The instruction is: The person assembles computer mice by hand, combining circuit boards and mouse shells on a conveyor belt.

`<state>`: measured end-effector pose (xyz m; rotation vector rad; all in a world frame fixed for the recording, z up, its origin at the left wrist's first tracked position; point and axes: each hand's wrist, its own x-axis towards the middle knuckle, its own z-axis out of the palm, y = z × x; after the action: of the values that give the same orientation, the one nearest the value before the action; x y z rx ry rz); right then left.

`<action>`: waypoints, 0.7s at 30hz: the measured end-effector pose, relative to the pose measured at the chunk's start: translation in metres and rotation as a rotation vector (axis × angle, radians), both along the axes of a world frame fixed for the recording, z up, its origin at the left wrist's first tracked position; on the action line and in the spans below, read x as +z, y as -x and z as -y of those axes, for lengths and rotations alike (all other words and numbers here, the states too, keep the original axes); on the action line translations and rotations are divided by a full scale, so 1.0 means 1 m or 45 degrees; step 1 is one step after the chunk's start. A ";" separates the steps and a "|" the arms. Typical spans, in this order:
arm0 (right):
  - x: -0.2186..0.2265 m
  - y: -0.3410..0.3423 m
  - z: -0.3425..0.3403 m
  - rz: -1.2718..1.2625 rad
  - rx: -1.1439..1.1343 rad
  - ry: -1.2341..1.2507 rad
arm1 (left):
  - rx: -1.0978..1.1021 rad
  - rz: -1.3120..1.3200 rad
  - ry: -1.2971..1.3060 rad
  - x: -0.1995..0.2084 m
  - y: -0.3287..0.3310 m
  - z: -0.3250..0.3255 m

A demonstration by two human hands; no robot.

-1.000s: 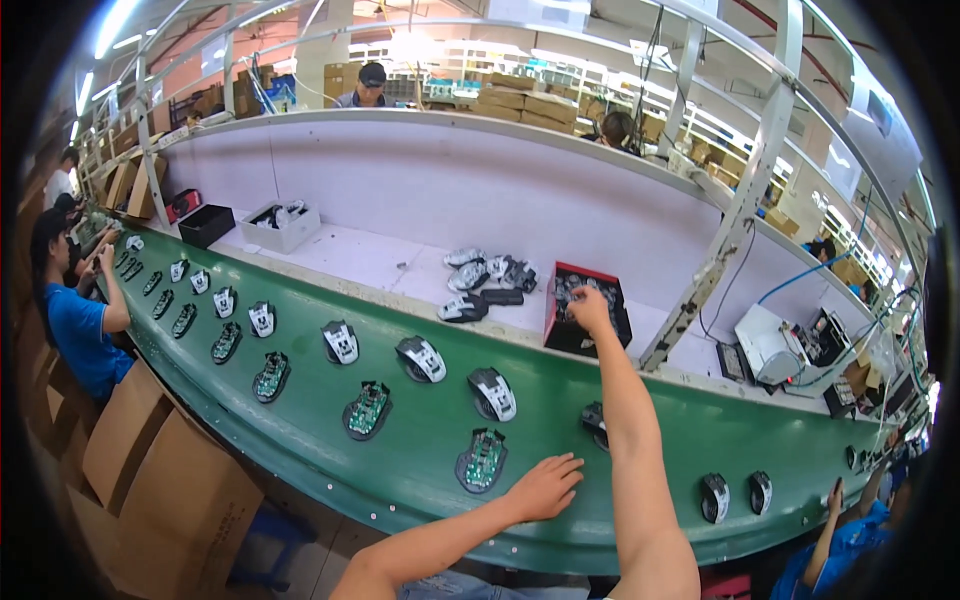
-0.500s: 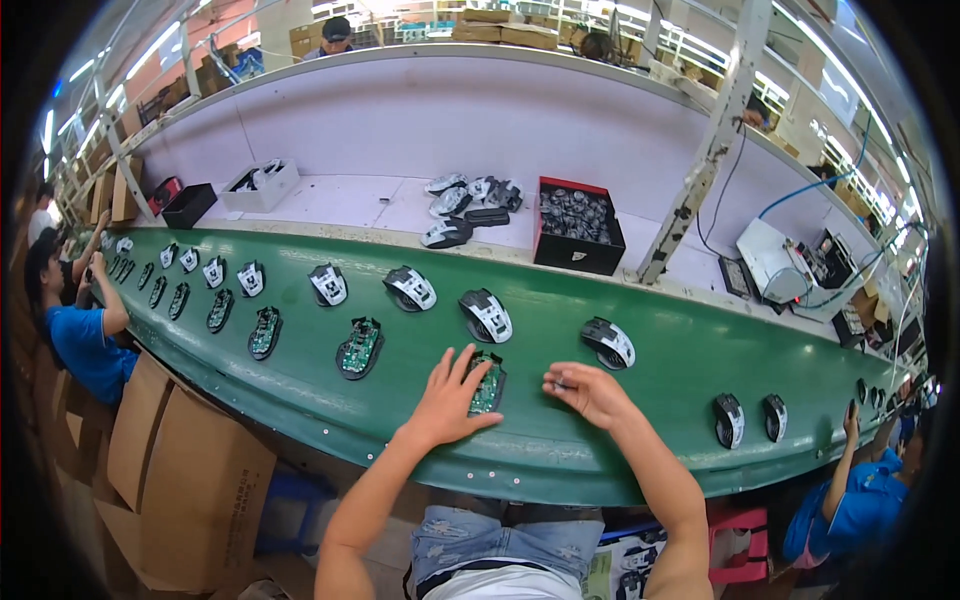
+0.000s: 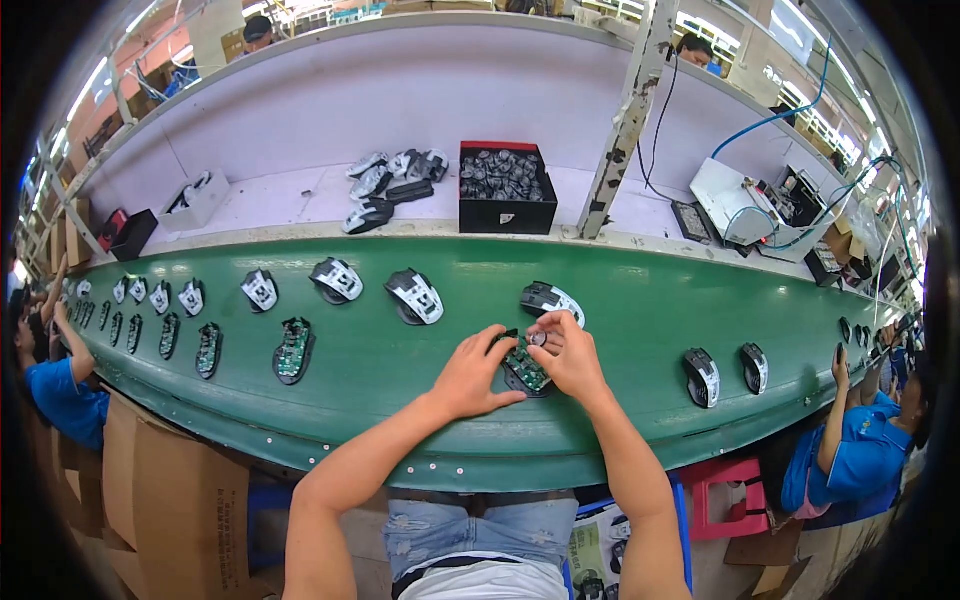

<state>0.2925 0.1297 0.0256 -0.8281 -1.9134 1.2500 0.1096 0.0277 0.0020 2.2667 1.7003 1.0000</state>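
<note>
Below me on the green conveyor belt lies an open mouse base with a green circuit board (image 3: 525, 371). My left hand (image 3: 472, 377) grips it from the left, fingers at its far edge and thumb near its lower end. Just over the board's right side, my right hand (image 3: 570, 362) pinches a small round dark mouse wheel (image 3: 538, 339) between thumb and fingertips. Whether the wheel touches the board, I cannot tell. Beyond the right hand sits a grey-and-black mouse shell (image 3: 549, 300), partly covered by the fingers.
Leftward run a row of mouse shells (image 3: 414, 297) and a nearer row of mouse bases (image 3: 293, 350). Two mice (image 3: 702, 378) lie to the right. A black box (image 3: 508, 217) of wheels stands on the shelf beside piled shells (image 3: 372, 181). Co-workers (image 3: 850, 450) sit at both ends.
My right hand has moved left to the mouse base, bringing the wheel over the board. The left hand stays at the base, now at its left side. The view has shifted rightward.
</note>
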 end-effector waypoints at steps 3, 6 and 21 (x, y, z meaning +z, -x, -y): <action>0.014 0.002 0.008 0.022 0.041 -0.152 | -0.146 0.086 0.085 0.002 0.014 -0.001; 0.015 0.009 0.012 0.055 0.001 -0.145 | -0.132 0.098 0.132 0.001 0.020 -0.003; 0.007 0.020 0.009 0.263 0.041 -0.696 | -0.076 -0.031 0.163 -0.003 0.031 0.000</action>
<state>0.2726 0.1209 0.0326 -0.6505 -2.2865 0.6147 0.0787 0.0274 -0.0008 2.2426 1.6451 0.8300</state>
